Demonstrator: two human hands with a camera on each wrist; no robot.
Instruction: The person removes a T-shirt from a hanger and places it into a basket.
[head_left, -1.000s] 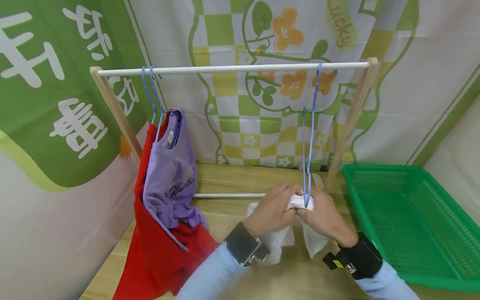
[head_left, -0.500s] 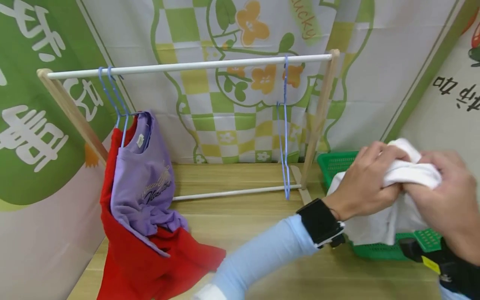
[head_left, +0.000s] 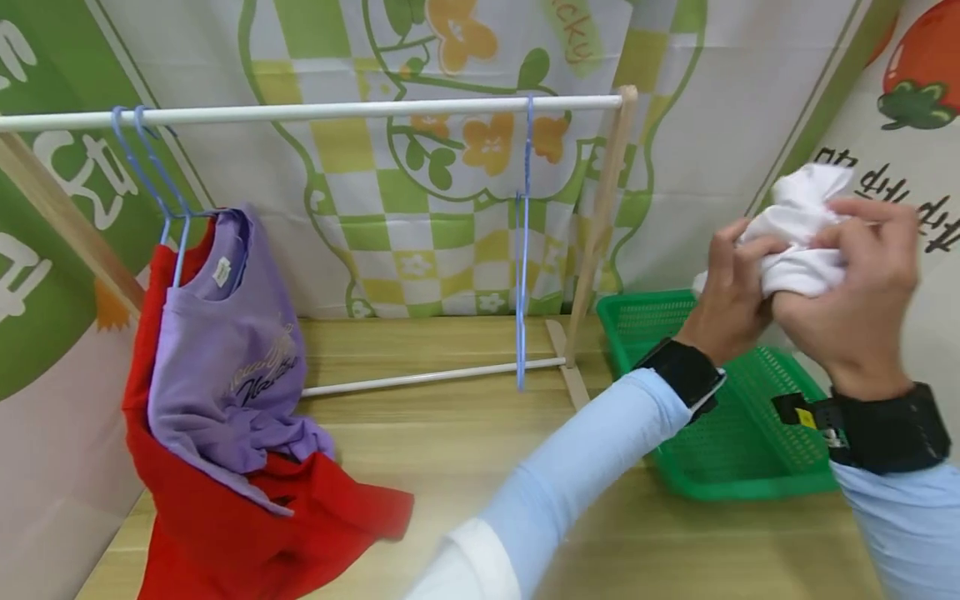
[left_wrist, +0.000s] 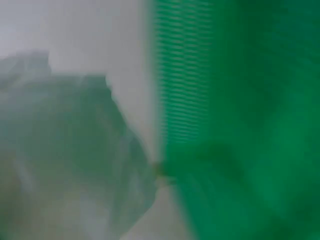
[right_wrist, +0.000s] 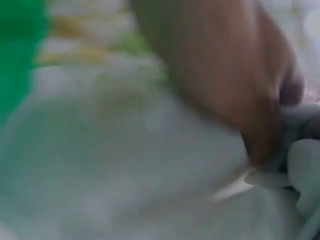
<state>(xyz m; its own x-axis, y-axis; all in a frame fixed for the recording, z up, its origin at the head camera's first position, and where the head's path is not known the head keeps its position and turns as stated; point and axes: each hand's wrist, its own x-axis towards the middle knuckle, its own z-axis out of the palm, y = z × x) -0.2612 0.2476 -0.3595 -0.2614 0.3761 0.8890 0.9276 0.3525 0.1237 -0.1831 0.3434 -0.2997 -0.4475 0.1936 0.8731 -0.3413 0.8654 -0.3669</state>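
In the head view a bunched white garment (head_left: 801, 218) is held up at the right, above the green basket. My left hand (head_left: 726, 296) grips its left side with curled fingers. My right hand (head_left: 862, 287) clutches the other side, thumb toward the left hand. In the right wrist view, blurred by motion, folds of the white garment (right_wrist: 306, 167) show beside a hand. The left wrist view, blurred too, has pale cloth (left_wrist: 75, 150) hanging next to the green basket wall (left_wrist: 185, 90).
A green basket (head_left: 738, 492) stands on the wooden table (head_left: 420, 450) below the hands. Left of it is a rack with a white rail (head_left: 360, 109). A bare blue hanger (head_left: 523, 275) hangs at its right; a purple top (head_left: 225, 350) and red garment (head_left: 300, 542) hang at its left.
Both hands have carried the white garment from the bare hanger rightward and up over the basket, bunching it more. The hanger stays on the rail. The head view has turned right.
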